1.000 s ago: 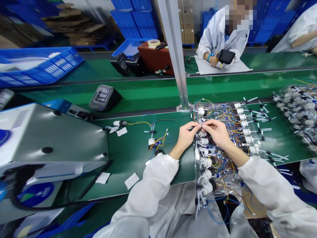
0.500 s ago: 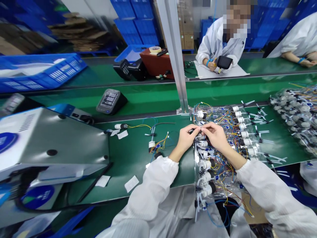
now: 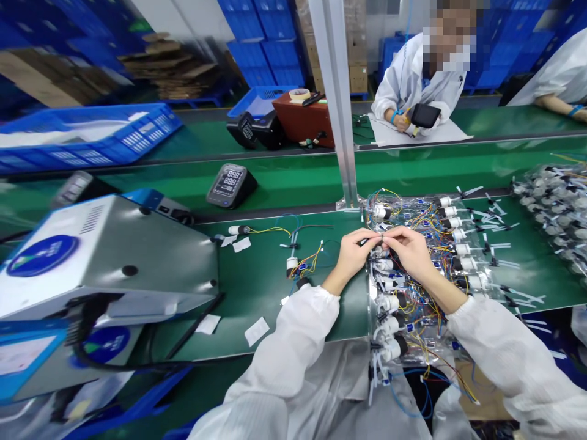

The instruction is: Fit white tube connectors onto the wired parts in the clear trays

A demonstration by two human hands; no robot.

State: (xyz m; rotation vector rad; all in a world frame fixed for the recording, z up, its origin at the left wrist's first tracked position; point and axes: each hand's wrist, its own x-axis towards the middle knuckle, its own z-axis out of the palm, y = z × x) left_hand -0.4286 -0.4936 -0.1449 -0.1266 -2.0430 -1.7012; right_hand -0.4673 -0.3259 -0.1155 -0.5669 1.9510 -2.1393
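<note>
My left hand (image 3: pixel 355 250) and my right hand (image 3: pixel 408 247) meet fingertip to fingertip over the left edge of a bed of wired parts. Both are closed in a pinch. What they pinch is too small to make out; a dark bit shows at the left fingers. Below them lies a column of small white-and-black cylindrical motors (image 3: pixel 389 325) with tubes and coloured wires on clear plastic film (image 3: pixel 424 351). A second column of such motors (image 3: pixel 468 263) lies to the right, with white tube ends pointing outward. Left of my hands lies a loose motor (image 3: pixel 292 266) with yellow and red wires.
A metal machine (image 3: pixel 151 263) stands on the left of the green bench (image 3: pixel 257 287). Near it are paper slips (image 3: pixel 257 331) and a display unit (image 3: pixel 232 185). A metal post (image 3: pixel 337 110) rises ahead. A co-worker (image 3: pixel 422 79) holds a black device (image 3: pixel 425 115) across the bench.
The whole view has shifted, so everything appears a little farther right. My hands keep the same pinch in the same place over the parts.
</note>
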